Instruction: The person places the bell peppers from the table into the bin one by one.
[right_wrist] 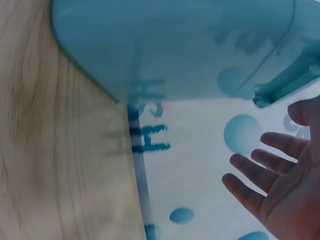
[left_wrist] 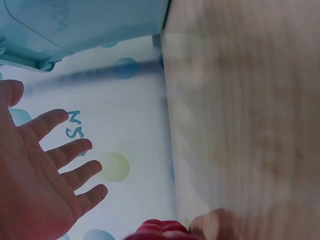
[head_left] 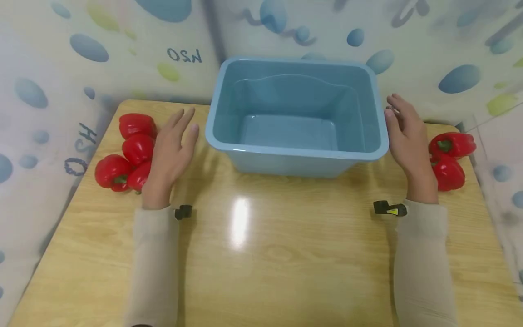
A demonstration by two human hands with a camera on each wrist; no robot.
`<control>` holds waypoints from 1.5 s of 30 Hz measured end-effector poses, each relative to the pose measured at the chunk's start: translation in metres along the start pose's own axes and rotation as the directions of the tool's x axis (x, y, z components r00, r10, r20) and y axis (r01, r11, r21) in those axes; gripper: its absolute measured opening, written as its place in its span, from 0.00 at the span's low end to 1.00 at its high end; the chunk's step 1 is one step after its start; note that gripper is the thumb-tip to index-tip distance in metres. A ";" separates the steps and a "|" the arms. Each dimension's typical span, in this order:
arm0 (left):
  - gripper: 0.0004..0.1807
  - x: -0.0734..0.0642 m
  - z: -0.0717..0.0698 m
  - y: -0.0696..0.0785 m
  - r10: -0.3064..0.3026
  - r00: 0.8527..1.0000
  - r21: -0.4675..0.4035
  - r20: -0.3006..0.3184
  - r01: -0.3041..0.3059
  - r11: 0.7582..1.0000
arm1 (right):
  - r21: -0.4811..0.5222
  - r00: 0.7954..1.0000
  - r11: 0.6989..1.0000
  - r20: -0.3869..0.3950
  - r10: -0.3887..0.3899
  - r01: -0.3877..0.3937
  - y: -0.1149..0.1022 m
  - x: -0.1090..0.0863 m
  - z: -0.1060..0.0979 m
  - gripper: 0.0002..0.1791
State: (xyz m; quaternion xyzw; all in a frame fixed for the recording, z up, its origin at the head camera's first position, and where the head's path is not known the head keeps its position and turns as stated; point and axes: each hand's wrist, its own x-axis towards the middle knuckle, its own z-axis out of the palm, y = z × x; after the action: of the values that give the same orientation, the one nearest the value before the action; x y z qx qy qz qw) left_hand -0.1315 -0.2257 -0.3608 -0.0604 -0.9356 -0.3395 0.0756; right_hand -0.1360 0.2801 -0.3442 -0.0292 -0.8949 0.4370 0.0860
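A light blue plastic tub (head_left: 294,162) stands at the back of the table, with nothing inside it. My left hand (head_left: 169,152) is held off to the tub's left, fingers spread and holding nothing; the left wrist view shows its open palm (left_wrist: 35,185) facing the tub. On the other side, my right hand (head_left: 408,136) is close beside the tub's right rim, thumb nearest it. In the right wrist view its fingers (right_wrist: 252,172) are extended and grip nothing. Several red bell peppers (head_left: 112,171) lie just left of my left hand, which partly covers one.
Two more red bell peppers (head_left: 448,173) sit at the right edge of the wooden table (head_left: 282,254), beyond my right wrist. A pale wall covering with blue and green spots (head_left: 87,47) rises directly behind the tub and along both sides.
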 end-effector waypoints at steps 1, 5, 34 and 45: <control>0.35 -0.002 -0.001 0.000 -0.011 1.000 -0.019 0.008 0.011 1.000 | 0.024 1.000 1.000 -0.006 0.007 -0.007 -0.003 0.000 0.000 0.30; 0.35 -0.014 -0.006 -0.003 -0.051 0.998 -0.110 0.027 0.054 0.993 | 0.093 0.998 0.994 -0.015 0.056 -0.054 -0.013 -0.004 0.000 0.28; 0.29 -0.112 -0.043 -0.045 -0.095 0.960 -0.128 -0.264 0.062 0.990 | 0.208 0.994 0.977 0.087 -0.067 0.047 -0.052 -0.014 0.002 0.36; 0.32 -0.150 -0.048 -0.051 -0.235 0.924 -0.196 -0.302 0.181 0.964 | 0.161 0.996 0.987 0.084 -0.033 0.019 -0.053 -0.014 -0.001 0.38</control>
State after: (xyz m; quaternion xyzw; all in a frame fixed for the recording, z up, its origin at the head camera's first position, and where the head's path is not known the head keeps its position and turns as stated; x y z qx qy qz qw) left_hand 0.0121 -0.3043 -0.3835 0.0899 -0.8804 -0.4270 0.1856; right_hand -0.1210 0.2463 -0.3043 0.0084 -0.8602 0.5069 0.0548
